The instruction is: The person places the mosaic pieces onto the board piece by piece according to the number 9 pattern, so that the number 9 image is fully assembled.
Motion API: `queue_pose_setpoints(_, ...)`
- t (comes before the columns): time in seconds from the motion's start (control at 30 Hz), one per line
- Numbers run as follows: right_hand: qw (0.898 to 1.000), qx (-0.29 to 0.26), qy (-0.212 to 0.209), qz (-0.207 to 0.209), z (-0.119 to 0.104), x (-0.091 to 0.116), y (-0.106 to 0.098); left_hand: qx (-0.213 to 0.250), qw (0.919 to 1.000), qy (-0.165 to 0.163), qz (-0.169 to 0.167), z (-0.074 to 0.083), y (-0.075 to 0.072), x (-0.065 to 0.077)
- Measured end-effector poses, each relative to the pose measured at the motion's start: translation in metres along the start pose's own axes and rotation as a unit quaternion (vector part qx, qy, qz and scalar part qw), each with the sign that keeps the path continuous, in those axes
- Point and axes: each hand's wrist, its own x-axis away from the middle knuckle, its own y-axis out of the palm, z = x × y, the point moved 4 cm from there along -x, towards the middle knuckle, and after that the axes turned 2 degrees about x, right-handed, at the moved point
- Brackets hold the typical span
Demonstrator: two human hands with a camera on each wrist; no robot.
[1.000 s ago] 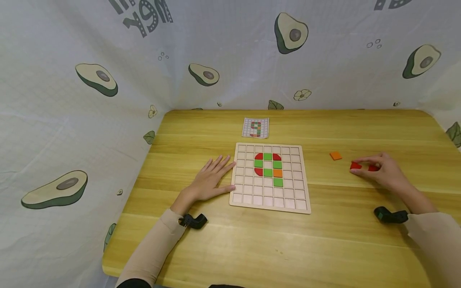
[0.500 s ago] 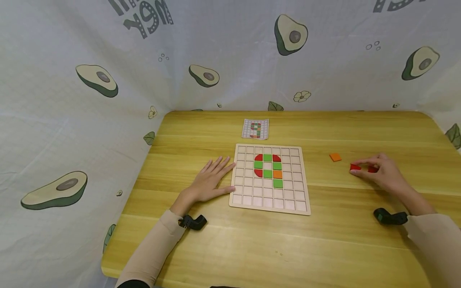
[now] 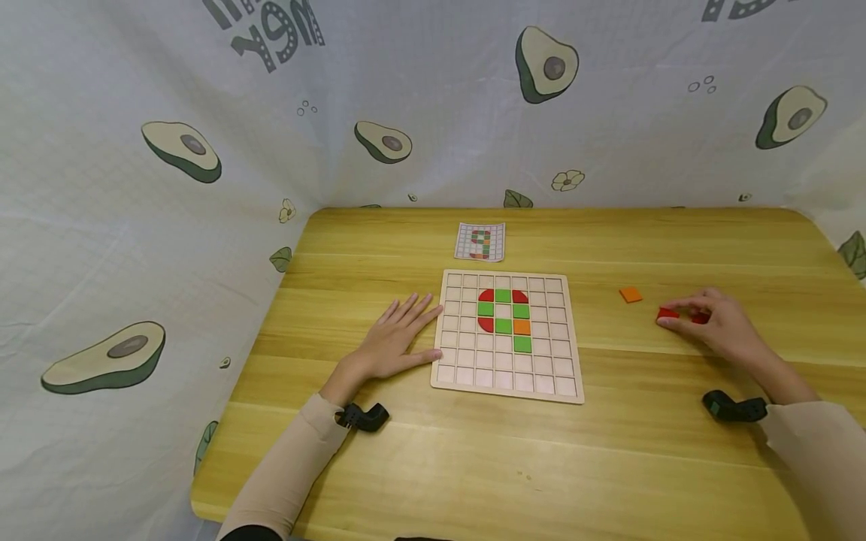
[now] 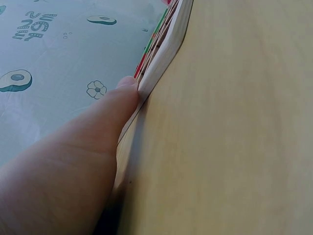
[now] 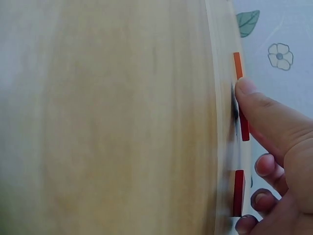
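My left hand (image 3: 391, 346) lies flat with fingers spread, index fingertip and thumb tip at the left edge of the wooden grid board (image 3: 467, 376). Its thumb (image 4: 73, 147) meets that edge in the left wrist view. Over on the right, my right hand (image 3: 724, 323) pinches a red tile (image 3: 667, 312) between thumb and fingers, low over the table. A second red tile (image 3: 700, 318) is partly hidden under this hand; the right wrist view shows it (image 5: 238, 193) near the curled lower fingers. An orange tile (image 3: 631, 294) lies left of the pinched one.
Red, green and orange tiles (image 3: 504, 295) sit in the board's cells in a 9-like shape. Behind the board lies a small printed card (image 3: 480, 242) with a similar pattern. A white cloth with avocado prints (image 3: 433, 90) hangs beyond the table's back edge.
The red tile in my right fingers has turned slightly, and that hand has shifted only a little. My left hand stays at the board's edge.
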Motion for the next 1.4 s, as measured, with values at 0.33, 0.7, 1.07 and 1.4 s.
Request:
queue_pose_setpoints(0.33,1.0,-0.004,0.012,-0.007,-0.007,-0.002,-0.002,-0.001,1.0,-0.001,0.0,-0.004,0.004,0.0)
queue_pose_setpoints(0.7,0.999,-0.01,-0.045,0.028,-0.043,-0.008,0.004,0.001,1.0,0.002,0.001,-0.004,0.003,0.0)
queue_pose_setpoints(1.07,0.995,-0.032,-0.085,0.033,-0.09,-0.013,0.017,0.001,1.0,0.003,0.004,-0.006,0.003,-0.001)
queue_pose_setpoints(1.4,0.993,-0.061,-0.104,0.006,-0.117,-0.017,0.033,0.004,1.0,0.003,0.004,-0.006,0.003,-0.001)
